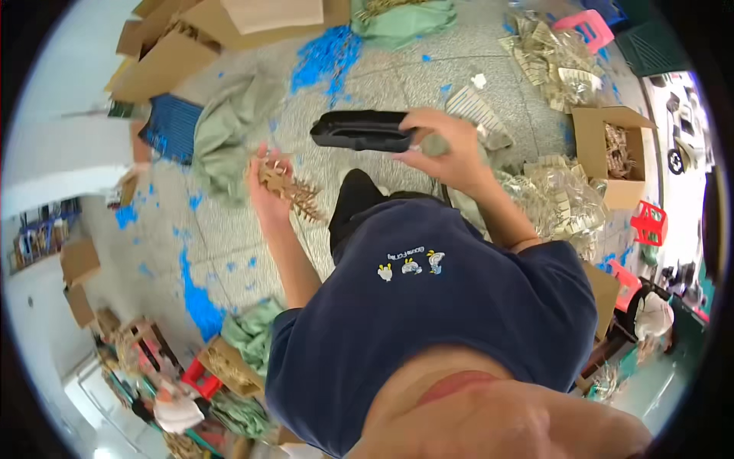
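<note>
A long black open-topped tray [355, 139] is pinched at its right end by my right hand [455, 153], above the floor in front of me. To its left, my left hand [267, 199] is closed around a bunch of tan, comb-like toothed pieces [300, 197]. Their spiky ends stick out toward my legs, and the exact kind of piece is not clear. The tray and the bunch are apart. Beyond my left hand lies a crumpled pale green sack [233, 126].
Blue scraps [329, 57] litter the tiled floor. Cardboard boxes stand at the far left [172, 57] and at right [612, 153]. Clear bags of tan pieces [558, 195] lie at right, near a red stool [650, 223]. A pink stool [587, 29] is at the far right.
</note>
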`<state>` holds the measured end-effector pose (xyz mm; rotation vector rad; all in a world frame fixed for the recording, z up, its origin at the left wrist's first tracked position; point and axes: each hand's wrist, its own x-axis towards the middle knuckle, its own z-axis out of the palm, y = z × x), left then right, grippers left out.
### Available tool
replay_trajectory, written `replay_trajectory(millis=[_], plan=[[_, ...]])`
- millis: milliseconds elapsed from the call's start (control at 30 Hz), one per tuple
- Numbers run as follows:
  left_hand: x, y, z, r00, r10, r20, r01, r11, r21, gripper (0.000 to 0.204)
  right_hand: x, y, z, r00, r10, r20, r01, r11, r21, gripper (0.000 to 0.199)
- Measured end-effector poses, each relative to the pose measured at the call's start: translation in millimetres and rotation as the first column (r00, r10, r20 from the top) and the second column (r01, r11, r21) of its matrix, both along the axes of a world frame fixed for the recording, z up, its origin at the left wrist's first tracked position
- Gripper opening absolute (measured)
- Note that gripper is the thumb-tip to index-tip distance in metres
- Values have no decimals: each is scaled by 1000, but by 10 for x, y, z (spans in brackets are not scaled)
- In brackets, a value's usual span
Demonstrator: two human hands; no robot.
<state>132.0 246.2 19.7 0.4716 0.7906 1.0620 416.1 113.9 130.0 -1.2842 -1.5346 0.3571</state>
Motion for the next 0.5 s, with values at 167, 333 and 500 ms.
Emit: replay_trajectory(millis=[167, 333, 500], plan=[[1300, 2267, -255, 977, -114, -180, 118, 993, 14, 38, 1193, 2053, -690, 982, -140, 127, 166, 960, -224, 31], [3073, 4352, -162, 934, -324, -152, 320, 946, -47, 33, 2754, 3621, -1774, 865, -499, 60, 456, 729, -510, 40], [5278, 5873, -11, 769, -610, -191, 614, 788, -44, 33, 3998, 2789, -3738, 464, -782, 416, 783, 143, -605, 40]])
